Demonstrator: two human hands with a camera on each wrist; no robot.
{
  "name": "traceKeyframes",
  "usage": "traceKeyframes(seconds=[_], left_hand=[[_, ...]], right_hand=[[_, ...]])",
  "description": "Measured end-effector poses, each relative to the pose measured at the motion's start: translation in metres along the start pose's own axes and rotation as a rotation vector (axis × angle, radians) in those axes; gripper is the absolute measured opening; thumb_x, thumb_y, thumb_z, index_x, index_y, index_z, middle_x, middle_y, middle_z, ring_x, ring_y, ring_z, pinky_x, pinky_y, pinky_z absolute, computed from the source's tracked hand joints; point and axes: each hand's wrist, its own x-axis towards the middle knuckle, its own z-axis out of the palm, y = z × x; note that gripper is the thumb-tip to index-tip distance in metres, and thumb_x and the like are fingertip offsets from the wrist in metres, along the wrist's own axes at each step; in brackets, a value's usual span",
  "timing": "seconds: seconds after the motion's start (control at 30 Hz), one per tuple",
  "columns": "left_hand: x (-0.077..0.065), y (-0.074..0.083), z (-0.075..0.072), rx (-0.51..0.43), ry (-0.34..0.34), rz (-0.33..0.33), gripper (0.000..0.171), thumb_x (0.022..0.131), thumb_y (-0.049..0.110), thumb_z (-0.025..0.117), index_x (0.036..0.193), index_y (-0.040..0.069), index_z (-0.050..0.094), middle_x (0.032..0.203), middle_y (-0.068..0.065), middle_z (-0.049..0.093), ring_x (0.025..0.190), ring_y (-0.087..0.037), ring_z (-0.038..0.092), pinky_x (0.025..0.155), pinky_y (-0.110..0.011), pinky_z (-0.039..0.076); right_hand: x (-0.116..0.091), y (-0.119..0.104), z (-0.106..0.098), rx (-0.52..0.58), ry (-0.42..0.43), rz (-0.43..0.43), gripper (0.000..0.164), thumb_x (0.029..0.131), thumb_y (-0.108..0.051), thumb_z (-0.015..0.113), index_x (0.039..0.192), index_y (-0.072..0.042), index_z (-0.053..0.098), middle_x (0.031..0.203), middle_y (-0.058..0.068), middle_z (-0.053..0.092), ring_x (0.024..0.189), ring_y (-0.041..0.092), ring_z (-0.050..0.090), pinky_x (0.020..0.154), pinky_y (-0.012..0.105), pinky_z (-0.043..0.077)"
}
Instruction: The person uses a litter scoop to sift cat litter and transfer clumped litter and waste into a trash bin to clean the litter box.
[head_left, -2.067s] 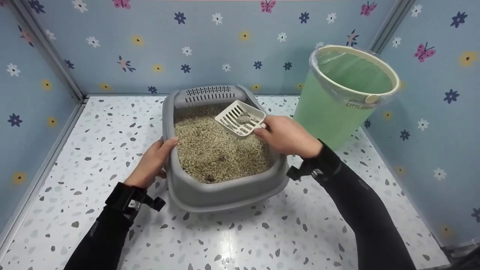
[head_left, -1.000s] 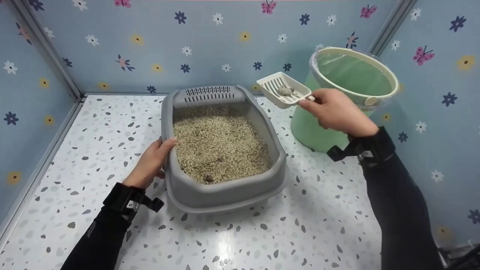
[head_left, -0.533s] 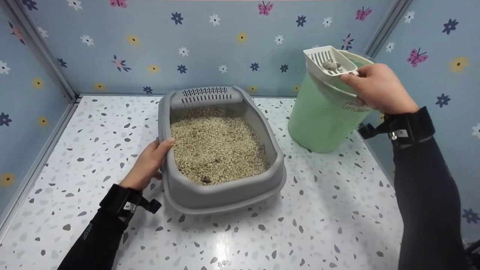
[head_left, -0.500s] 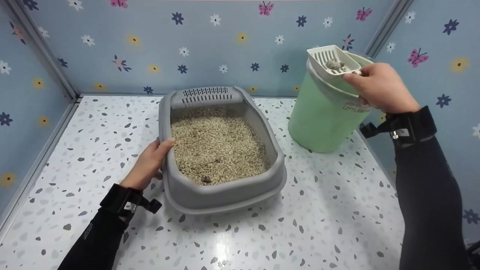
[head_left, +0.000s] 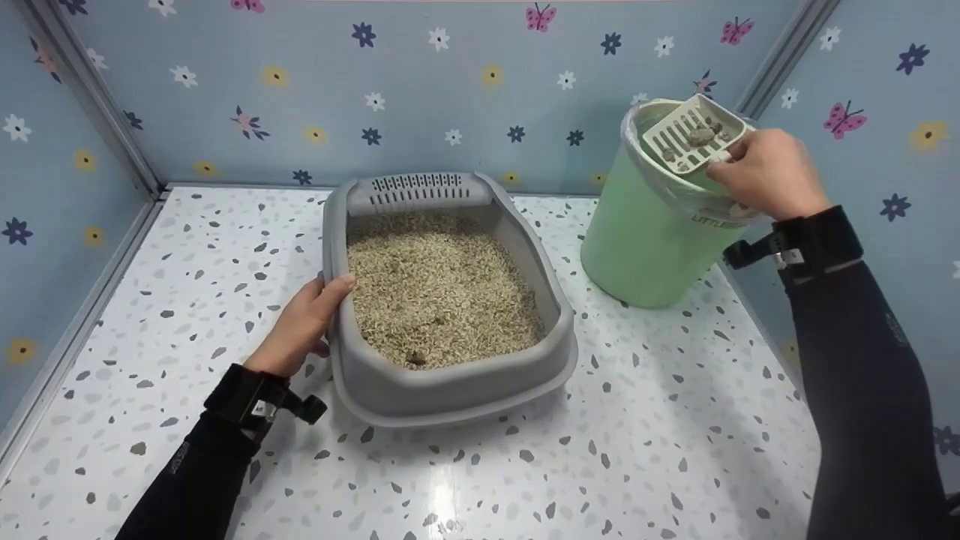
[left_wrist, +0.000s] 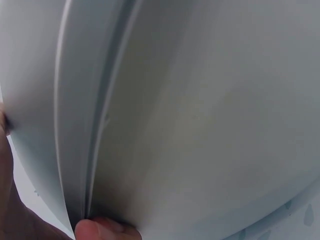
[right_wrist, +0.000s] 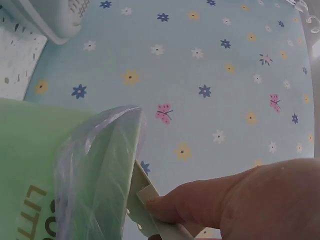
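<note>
My right hand (head_left: 772, 172) holds a cream litter scoop (head_left: 679, 139) by its handle over the mouth of the green trash bin (head_left: 637, 232). The scoop is tilted, with a grey clump and several small bits on its slotted base. In the right wrist view my thumb presses on the scoop handle (right_wrist: 147, 195) beside the bin's bag-covered rim. My left hand (head_left: 296, 326) grips the left rim of the grey litter box (head_left: 457, 397), thumb on top and fingers beneath. Tan pellet litter (head_left: 442, 285) fills the box, with a dark lump (head_left: 415, 358) near its front.
A clear plastic bag (head_left: 637, 146) lines the bin and folds over its rim. Box and bin stand apart on a white speckled surface (head_left: 637, 420). Flower-patterned panels (head_left: 420, 97) close off the back and both sides.
My right hand has carried the scoop with its clump from above the litter box rightward to the bin, and has now tilted it over the opening. The left hand keeps its grip.
</note>
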Motion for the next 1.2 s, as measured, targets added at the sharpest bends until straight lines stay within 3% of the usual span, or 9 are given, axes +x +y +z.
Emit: traceKeyframes(seconds=[0.13,0.27,0.53,0.73,0.9,1.07,1.2], left_hand=[[-0.001,0.0,0.001,-0.013,0.007,-0.006,0.072,0.112,0.063,0.057,0.143,-0.001,0.047,0.092,-0.007,0.058,0.07,-0.019,0.065,0.044,-0.029,0.053],[-0.001,0.0,0.002,-0.012,0.005,-0.007,0.071,0.111,0.063,0.057,0.14,-0.001,0.047,0.091,-0.007,0.057,0.069,-0.019,0.065,0.045,-0.03,0.056],[-0.002,0.001,0.001,0.013,0.01,-0.011,0.072,0.111,0.066,0.056,0.141,0.001,0.048,0.093,-0.007,0.056,0.072,-0.019,0.064,0.046,-0.03,0.055],[-0.001,0.001,0.001,0.025,0.009,-0.009,0.073,0.11,0.068,0.055,0.14,0.001,0.048,0.093,-0.007,0.056,0.072,-0.02,0.065,0.046,-0.031,0.056],[-0.001,-0.001,0.002,0.008,0.009,-0.012,0.073,0.111,0.065,0.055,0.142,0.0,0.048,0.093,-0.008,0.056,0.072,-0.02,0.066,0.046,-0.032,0.057],[-0.002,-0.001,0.002,-0.003,0.011,-0.019,0.075,0.111,0.065,0.056,0.147,0.0,0.046,0.096,-0.01,0.061,0.074,-0.021,0.069,0.048,-0.033,0.059],[-0.001,0.001,0.002,0.004,0.009,-0.012,0.075,0.111,0.065,0.055,0.145,-0.002,0.046,0.095,-0.01,0.061,0.074,-0.022,0.069,0.048,-0.034,0.06]], right_hand=[[0.001,0.0,0.004,-0.103,0.06,-0.075,0.026,0.1,-0.019,0.073,0.101,0.007,0.077,0.081,0.01,0.073,0.066,0.019,0.057,0.049,0.026,0.045],[0.0,-0.001,0.007,-0.2,0.102,-0.125,0.018,0.097,-0.013,0.072,0.092,0.005,0.072,0.08,0.017,0.071,0.07,0.03,0.057,0.054,0.036,0.043],[0.001,0.001,0.014,-0.466,0.191,-0.239,0.022,0.093,0.001,0.066,0.113,0.008,0.065,0.104,0.037,0.069,0.075,0.052,0.064,0.055,0.067,0.054],[0.0,0.01,0.024,-0.632,0.287,-0.377,0.01,0.103,0.0,0.072,0.111,0.005,0.067,0.098,0.035,0.064,0.066,0.048,0.06,0.047,0.067,0.053],[-0.001,0.013,0.026,-0.65,0.306,-0.395,0.015,0.106,-0.006,0.073,0.109,0.006,0.065,0.096,0.035,0.063,0.066,0.048,0.062,0.048,0.067,0.054],[-0.004,0.011,0.02,-0.583,0.29,-0.331,0.017,0.094,0.004,0.068,0.108,0.012,0.061,0.1,0.036,0.064,0.068,0.051,0.061,0.051,0.07,0.052],[-0.008,0.005,0.013,-0.506,0.305,-0.284,0.017,0.095,-0.003,0.062,0.103,0.012,0.059,0.097,0.032,0.063,0.065,0.045,0.055,0.049,0.064,0.048]])
